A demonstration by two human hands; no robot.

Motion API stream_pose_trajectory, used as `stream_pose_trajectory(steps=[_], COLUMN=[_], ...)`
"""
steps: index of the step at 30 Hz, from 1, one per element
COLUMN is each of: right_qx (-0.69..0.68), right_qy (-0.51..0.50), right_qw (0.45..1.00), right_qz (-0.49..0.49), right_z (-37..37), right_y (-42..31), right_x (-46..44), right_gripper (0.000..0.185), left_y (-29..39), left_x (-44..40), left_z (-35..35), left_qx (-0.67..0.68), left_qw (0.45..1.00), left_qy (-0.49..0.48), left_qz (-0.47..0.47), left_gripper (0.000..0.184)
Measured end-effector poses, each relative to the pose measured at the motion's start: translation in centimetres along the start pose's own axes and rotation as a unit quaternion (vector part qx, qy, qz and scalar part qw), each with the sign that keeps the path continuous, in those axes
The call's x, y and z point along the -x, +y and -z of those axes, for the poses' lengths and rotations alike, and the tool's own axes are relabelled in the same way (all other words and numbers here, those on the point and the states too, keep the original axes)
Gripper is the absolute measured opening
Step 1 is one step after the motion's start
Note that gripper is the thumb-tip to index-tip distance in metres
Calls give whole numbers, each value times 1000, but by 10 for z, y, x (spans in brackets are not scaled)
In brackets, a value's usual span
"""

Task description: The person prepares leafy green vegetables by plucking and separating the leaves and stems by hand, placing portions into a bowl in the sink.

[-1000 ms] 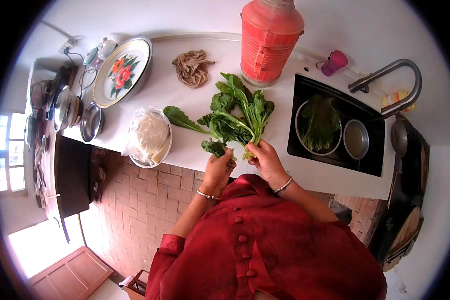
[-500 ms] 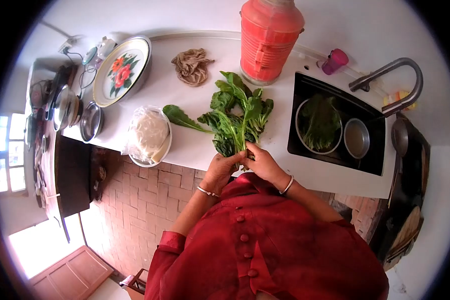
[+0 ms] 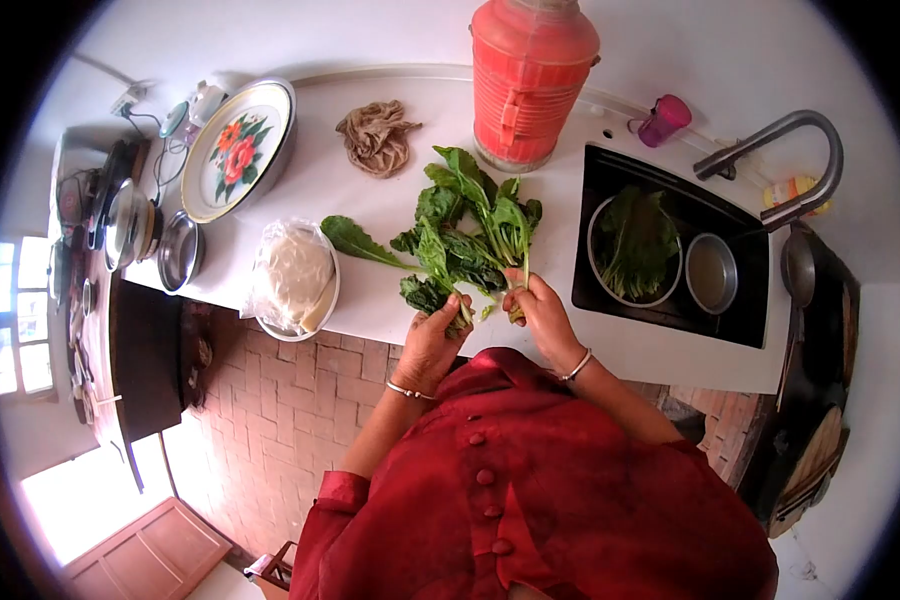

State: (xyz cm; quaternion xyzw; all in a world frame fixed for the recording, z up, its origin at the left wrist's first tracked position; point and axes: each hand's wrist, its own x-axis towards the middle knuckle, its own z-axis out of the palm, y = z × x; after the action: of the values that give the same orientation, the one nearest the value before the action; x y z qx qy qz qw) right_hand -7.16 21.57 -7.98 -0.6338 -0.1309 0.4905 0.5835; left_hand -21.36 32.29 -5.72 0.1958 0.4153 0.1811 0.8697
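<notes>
A heap of leafy greens [image 3: 462, 235] lies on the white counter [image 3: 410, 110] in front of me. My left hand [image 3: 434, 335] is closed on stems of the greens, near the counter's front edge. Just to its right, my right hand [image 3: 542, 318] grips another bundle of stems. A small gap parts the two hands, and a few bits of green lie on the counter between them. One long leaf [image 3: 360, 243] points left from the heap. Parts of the held stems are hidden behind my fingers.
At right, the dark sink [image 3: 600, 165] holds a basin of greens [image 3: 635, 240] and a metal bowl [image 3: 712, 275] under a curved faucet [image 3: 820, 125]. A red canister [image 3: 530, 85] stands behind the heap. Leftward are a bagged white bowl [image 3: 295, 275], a brown cloth [image 3: 378, 138] and a flowered basin [image 3: 205, 165].
My hands were together at the stems and have moved apart, left and right, each with stems in it. The view has shifted slightly.
</notes>
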Motion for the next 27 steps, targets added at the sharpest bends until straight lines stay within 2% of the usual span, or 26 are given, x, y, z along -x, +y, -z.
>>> stream_pose_trajectory(steps=[1, 3, 4, 6, 8, 11, 13, 14, 16, 17, 18, 19, 20, 23, 27], right_qx=[0, 138, 138, 332, 356, 389, 279, 279, 261, 262, 340, 413, 455, 505, 549], right_qy=[-1, -52, -51, -60, -94, -150, -187, -188, -116, -117, -49, 18, 46, 66, 82], right_qw=[1000, 987, 987, 928, 917, 899, 937, 937, 944, 944, 926, 898, 877, 844, 818], right_qz=[-1, 70, 69, 160, 156, 132, 93, 93, 164, 165, 157, 150, 146, 167, 151], right_z=[-2, -7, -10, -20, -25, -23, -19, -13, 5, 11, 15, 16, 15, 13, 11], right_y=[-3, -9, -2, 11, 10, 3, -11, -5, 12, 15, 14, 12, 8, 14, 20], right_x=[2, 6, 5, 3, 9, 11, 13, 9, 0, -4, -8, -12, -14, -28, -43], right_gripper=[33, 39, 39, 49, 53, 63, 56, 56, 42, 42, 36, 32, 32, 33, 31], left_y=[2, 1, -3, -6, -8, -3, -1, 1, 15, 22, 30, 39, 50, 79, 81], left_x=[-3, -10, -10, -9, -11, -10, -11, -11, -5, -4, -6, 1, 7, 18, 16], left_z=[5, 15, 13, 8, 8, 11, 14, 16, 5, 1, 6, -6, -12, -24, -25], left_qx=[0, -160, -173, -211, -280, -268, -243, -218, -210, -203, -206, -183, -169, -162, -111], left_qw=[1000, 985, 983, 974, 954, 961, 967, 973, 974, 974, 970, 972, 972, 958, 961], left_qy=[2, -65, -66, -84, -103, -66, -65, -65, -40, -16, -49, -43, -71, -154, -128], left_qz=[0, 12, 0, -9, -29, -20, -30, -41, -69, -98, -117, -143, -149, -179, -216], left_gripper=[13, 16, 14, 12, 11, 13, 13, 13, 14, 15, 17, 17, 16, 13, 14])
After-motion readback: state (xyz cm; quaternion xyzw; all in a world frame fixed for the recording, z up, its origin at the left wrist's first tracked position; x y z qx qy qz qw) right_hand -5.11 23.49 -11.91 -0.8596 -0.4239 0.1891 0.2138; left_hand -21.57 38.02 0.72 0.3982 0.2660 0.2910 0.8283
